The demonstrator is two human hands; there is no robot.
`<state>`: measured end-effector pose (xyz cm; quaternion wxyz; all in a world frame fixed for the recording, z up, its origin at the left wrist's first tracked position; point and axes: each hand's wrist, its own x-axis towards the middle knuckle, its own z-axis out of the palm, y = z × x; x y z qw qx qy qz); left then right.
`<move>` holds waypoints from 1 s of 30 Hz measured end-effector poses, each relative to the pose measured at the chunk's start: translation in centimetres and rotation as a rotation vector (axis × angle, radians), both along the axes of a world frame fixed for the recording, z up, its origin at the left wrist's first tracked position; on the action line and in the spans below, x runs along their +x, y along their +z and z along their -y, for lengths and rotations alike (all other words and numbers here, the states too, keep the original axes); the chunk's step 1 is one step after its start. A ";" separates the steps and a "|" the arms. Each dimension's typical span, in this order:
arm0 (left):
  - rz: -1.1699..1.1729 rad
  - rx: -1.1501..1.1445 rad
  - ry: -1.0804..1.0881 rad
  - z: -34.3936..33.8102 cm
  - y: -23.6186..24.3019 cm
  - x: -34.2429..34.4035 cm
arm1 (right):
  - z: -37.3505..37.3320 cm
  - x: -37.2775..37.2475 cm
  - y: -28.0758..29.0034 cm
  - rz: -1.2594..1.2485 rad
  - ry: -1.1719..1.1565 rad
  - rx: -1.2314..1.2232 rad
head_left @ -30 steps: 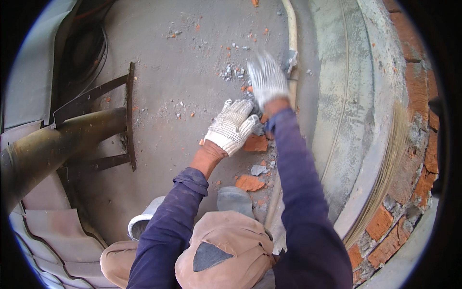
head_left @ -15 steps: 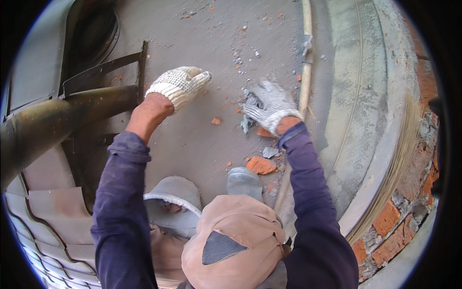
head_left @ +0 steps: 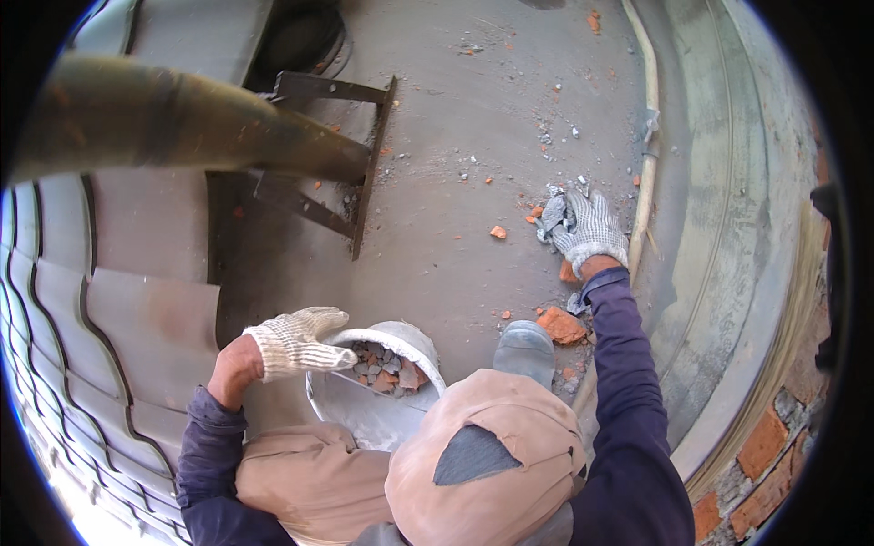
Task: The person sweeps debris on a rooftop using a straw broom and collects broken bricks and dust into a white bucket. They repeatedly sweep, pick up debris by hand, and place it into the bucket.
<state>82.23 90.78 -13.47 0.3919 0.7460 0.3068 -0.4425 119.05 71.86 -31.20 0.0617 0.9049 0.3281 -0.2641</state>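
Note:
My left hand point(head_left: 299, 341), in a white knit glove, is at the lower left with its fingers apart, above the rim of a whitish bucket point(head_left: 414, 338) that holds grey and orange rubble point(head_left: 382, 371). My right hand point(head_left: 590, 223), in a similar glove, is down on the floor at the right, its fingers curved over grey broken lumps point(head_left: 552, 217). Orange brick fragments point(head_left: 563, 326) lie below it, beside the grey toe of my boot point(head_left: 523, 346). My tan knee point(head_left: 482, 446), with a torn patch, fills the lower middle.
A large pipe point(head_left: 182, 127) crosses the upper left over a metal bracket point(head_left: 364, 191). Ridged roof sheets point(head_left: 146, 318) lie left. A pale pipe point(head_left: 650, 173) runs along the concrete ledge point(head_left: 719, 227) at the right, next to a brick wall point(head_left: 765, 441). Small debris is scattered on the floor point(head_left: 455, 264).
My left hand has come down and back from the floor to the bucket, its fingers now apart. My right hand stays at the rubble pile. The view has shifted, showing more of the bucket.

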 end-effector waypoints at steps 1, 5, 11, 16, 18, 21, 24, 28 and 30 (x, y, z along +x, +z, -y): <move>0.024 -0.055 0.047 0.1 0.2 -1.4 | 0.1 -0.5 0.1 -0.006 -0.022 0.015; 0.213 -0.338 0.260 -0.8 0.8 -4.1 | 0.4 -1.4 -0.2 -0.004 -0.047 0.035; 0.033 0.029 0.019 1.5 -2.2 -2.4 | 2.5 2.5 -2.8 -0.211 -0.073 0.237; 0.101 0.109 0.024 1.9 -5.3 -2.2 | 4.0 1.4 0.1 -0.967 -0.751 0.991; 0.209 0.184 0.007 1.4 -5.4 -2.3 | 3.2 -0.7 3.6 -1.311 -0.656 1.026; 0.195 0.180 0.027 1.0 -5.0 -1.6 | 0.4 -4.3 8.6 -1.725 -0.437 0.964; 0.171 0.225 -0.010 0.6 -4.3 -0.3 | -3.3 -10.0 11.4 -2.030 -0.139 0.786; 0.165 0.310 0.128 -1.3 -3.9 0.1 | -5.5 -17.4 14.0 -1.521 0.580 0.783; 0.240 0.341 0.162 -2.6 -3.8 -0.6 | -5.6 -19.0 14.1 -0.960 0.865 0.819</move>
